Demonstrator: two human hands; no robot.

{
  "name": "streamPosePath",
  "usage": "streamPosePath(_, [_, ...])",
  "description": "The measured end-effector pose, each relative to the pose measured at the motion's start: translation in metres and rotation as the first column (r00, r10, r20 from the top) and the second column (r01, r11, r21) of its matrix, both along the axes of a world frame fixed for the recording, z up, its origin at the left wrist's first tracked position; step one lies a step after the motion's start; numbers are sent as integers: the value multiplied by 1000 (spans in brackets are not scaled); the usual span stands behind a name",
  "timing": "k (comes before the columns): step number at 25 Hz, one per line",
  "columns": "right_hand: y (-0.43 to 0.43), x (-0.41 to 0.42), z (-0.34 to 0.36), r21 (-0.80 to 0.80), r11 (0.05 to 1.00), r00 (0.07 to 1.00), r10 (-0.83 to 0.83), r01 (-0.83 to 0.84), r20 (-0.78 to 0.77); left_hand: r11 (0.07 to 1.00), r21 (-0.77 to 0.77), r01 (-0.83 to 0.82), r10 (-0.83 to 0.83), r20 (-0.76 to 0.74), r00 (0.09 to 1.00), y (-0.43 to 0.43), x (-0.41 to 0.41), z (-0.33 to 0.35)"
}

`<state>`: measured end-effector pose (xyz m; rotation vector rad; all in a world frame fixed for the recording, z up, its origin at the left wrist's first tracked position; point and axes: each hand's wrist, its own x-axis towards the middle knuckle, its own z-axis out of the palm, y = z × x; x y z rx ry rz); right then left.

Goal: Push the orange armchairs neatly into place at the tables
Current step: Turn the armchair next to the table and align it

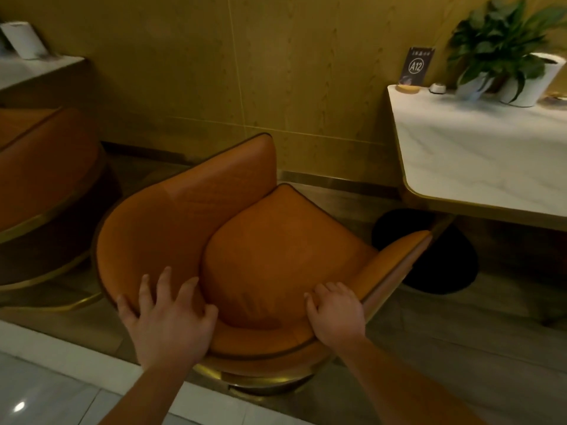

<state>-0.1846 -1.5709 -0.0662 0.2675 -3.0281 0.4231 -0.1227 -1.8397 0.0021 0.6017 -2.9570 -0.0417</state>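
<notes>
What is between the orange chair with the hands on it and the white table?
In the head view, only bare wooden floor and the round black base of the white table lie between it and the orange armchair.

- On my feed this reads as a restaurant or café dining room.
- Upper right: a marble-topped table (478, 154) carries a stand-up sign (416, 67) marked A12, which I take for a table number.
- Just beside the sign I see a small call bell (437, 88), then a potted plant (503, 47).
- The seating matches: an orange armchair (245, 240) at centre, another armchair (46, 179) at the left edge, below a second table (36, 69).
</notes>
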Motion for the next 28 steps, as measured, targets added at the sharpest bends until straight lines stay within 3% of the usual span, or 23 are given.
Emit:
streamPosePath(11, [-57, -58, -16, -213, 972, 967, -144, 98, -211, 989, -47, 140, -141, -22, 990, -72, -112, -5])
streamPosePath(15, [-55, -63, -33, -55, 996, 943, 54, -77, -329, 979, -44, 200, -202, -38, 979, -90, -146, -4])
streamPosePath(28, [-93, -132, -39, -80, 996, 920, -68, 41, -385, 959, -34, 281, -283, -45, 958, -124, -242, -4])
